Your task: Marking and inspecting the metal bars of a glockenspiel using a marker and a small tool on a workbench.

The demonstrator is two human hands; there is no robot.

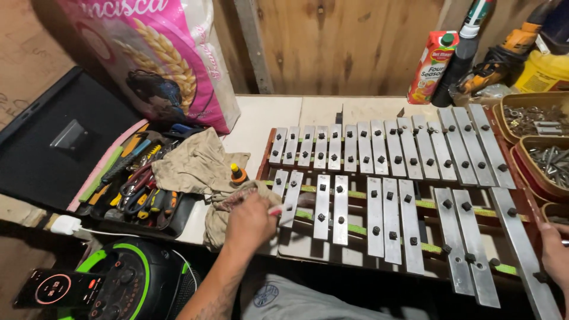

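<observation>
Nearest the camera, at about 7 o'clock, a black and green portable speaker sits low in the view with a phone lying on its left edge, its screen lit. Just above, the left hand reaches in from 6 o'clock, its back turned up and its fingers curled narrowly around a small tool with a red and white handle, whose tip rests at the near left end of a metal-barred xylophone. The same hand lies against a crumpled beige rag spread at 9 o'clock of it. The right hand shows only partly at 3 o'clock, at the frame's edge beside the longest bar; I cannot tell how its fingers are set. The xylophone fills the centre and right of the table, its silver bars in 2 rows on a red wooden frame, each bar pinned with dark square fasteners. A small orange-capped bottle stands between rag and frame. At 9 o'clock an open tool tray holds pliers and screwdrivers. Farther off, at 11 o'clock, a pink sack leans on the wooden wall; at 1 o'clock stands a juice carton, and at 2 o'clock tubs of screws.
</observation>
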